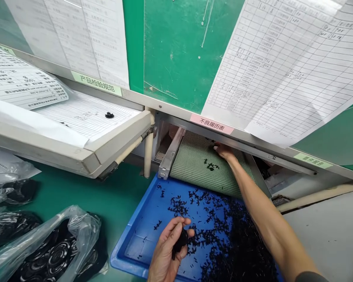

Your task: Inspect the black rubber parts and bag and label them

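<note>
My left hand is closed around a dark black part, its fingers curled over it above the blue tray. The part's full shape is hidden by the fingers. My right hand reaches over the green mesh conveyor belt, below the green board. Its fingers look curled together, and anything between them is too small to make out. A cluster of small black parts lies on the belt, nearer to me than the right hand. Many small black pieces are spread and heaped in the tray.
Clear plastic bags of black round parts stand on the green surface at the left. A grey-framed shelf juts out at upper left, with papers and a small black part on it. Paper forms hang on the green board.
</note>
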Motion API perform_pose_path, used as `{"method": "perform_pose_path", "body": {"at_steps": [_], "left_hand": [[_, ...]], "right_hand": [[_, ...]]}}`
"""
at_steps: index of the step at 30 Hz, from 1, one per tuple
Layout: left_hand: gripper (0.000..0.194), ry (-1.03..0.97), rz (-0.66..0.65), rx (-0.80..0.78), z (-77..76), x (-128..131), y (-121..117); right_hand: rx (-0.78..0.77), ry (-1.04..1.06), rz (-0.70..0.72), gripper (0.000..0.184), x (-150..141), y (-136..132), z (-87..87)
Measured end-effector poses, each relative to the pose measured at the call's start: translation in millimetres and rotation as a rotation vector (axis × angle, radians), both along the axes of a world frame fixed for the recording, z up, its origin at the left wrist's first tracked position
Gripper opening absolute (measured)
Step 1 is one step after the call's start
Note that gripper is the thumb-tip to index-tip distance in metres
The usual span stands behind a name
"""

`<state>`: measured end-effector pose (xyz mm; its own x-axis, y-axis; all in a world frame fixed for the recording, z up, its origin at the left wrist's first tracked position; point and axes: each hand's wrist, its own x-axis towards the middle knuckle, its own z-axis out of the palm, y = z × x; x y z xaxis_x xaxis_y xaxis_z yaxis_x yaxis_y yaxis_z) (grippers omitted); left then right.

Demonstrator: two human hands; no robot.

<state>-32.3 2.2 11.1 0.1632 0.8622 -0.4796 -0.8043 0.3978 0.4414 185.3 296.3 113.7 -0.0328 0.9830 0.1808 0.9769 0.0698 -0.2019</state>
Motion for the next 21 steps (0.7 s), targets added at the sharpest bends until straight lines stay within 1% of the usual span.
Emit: {"method": "perform_pose_path", "body": {"at_steps": [2,3,5,8,10,11,12,13,14,15,16,18,21], "left_hand": [[0.039,-0.019,0.002,0.018,1.1,0,0],[0.039,-0.028,0.005,0.029,1.4,0,-1],[0.039,-0.037,0.001,0.059,1.0,0,-1],[0.035,-0.003,-0.061,0.133,-1.5,3,-2],[0.034,0.058,-0.129,0.191,-3.1,6,-3],[0.035,0.096,-0.155,0.217,-3.5,8,-3],[0.036,0.135,-0.174,0.240,-3.6,10,-4],[0.037,0.175,-0.184,0.258,-3.4,12,-4],[0.037,0.212,-0.188,0.273,-3.0,13,-4],[0.037,0.247,-0.189,0.285,-2.5,14,-4],[0.037,0.280,-0.196,0.296,-2.0,15,-4],[0.037,0.332,-0.216,0.311,-1.7,17,-4],[0.037,0.386,-0.247,0.325,-3.3,19,-4]], "right_hand": [[0.020,-0.012,0.039,0.019,0,-13,2.9],[0.043,-0.017,0.057,0.019,0,-22,5.0],[0.110,-0.019,0.085,0.026,-2,-47,8.9],[0.212,0.002,0.110,0.036,-8,-100,7.0],[0.210,0.128,0.158,0.039,-17,-145,-4.4],[0.151,0.326,0.216,0.038,-24,-168,-13.4],[0.031,0.528,0.270,0.036,-32,-191,-23.7],[-0.108,0.679,0.308,0.032,-41,-212,-34.7],[-0.228,0.786,0.319,0.029,-50,-231,-45.3],[-0.301,0.864,0.311,0.026,-59,-247,-54.4],[-0.338,0.896,0.303,0.026,-66,-259,-61.4],[-0.327,0.860,0.309,0.028,-75,-275,-67.6],[-0.267,0.701,0.364,0.032,-73,-284,-61.9]]}}
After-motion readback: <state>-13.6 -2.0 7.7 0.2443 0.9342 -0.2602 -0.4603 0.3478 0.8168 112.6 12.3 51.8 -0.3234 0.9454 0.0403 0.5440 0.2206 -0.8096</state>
